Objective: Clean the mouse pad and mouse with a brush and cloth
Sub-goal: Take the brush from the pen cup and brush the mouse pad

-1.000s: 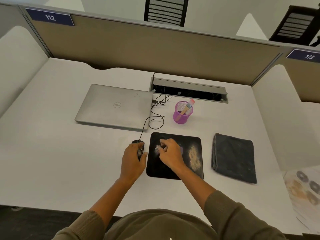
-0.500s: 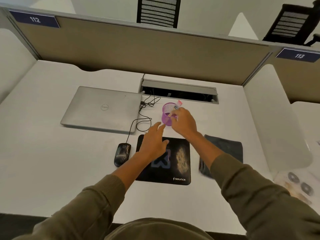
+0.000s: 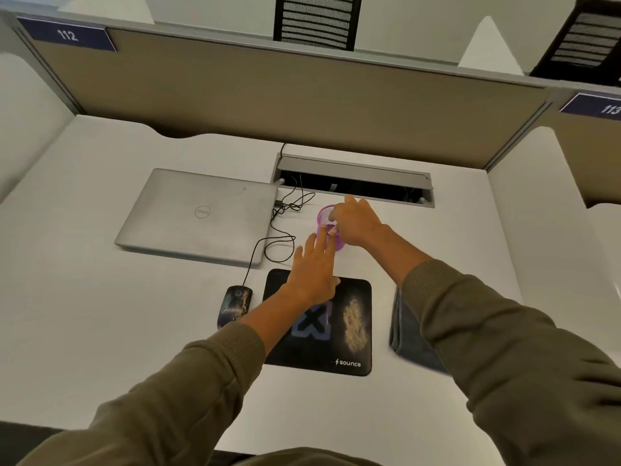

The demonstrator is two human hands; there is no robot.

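The black mouse pad [image 3: 356, 351] lies at the desk's near middle with a tan dust smear [image 3: 353, 322] on its right half. Left of the pad sits the dusty black wired mouse [image 3: 235, 306], untouched. A folded dark grey cloth [image 3: 405, 334] lies right of the pad, partly under my right sleeve. My right hand [image 3: 358, 223] is over the purple mesh cup [image 3: 323, 215], its thumb and fingers closed on the brush, which is almost fully hidden. With straight fingers, my left hand [image 3: 312, 270] touches the cup's near side.
A closed silver laptop [image 3: 198, 213] lies at the left rear. The mouse cable [image 3: 279, 237] loops between it and the cup. An open cable slot [image 3: 353, 183] runs behind the cup. Partition walls enclose the desk at the back and both sides.
My left hand has left the mouse and my right hand the pad. Both have reached forward to the purple cup, and the right hand now covers the brush.
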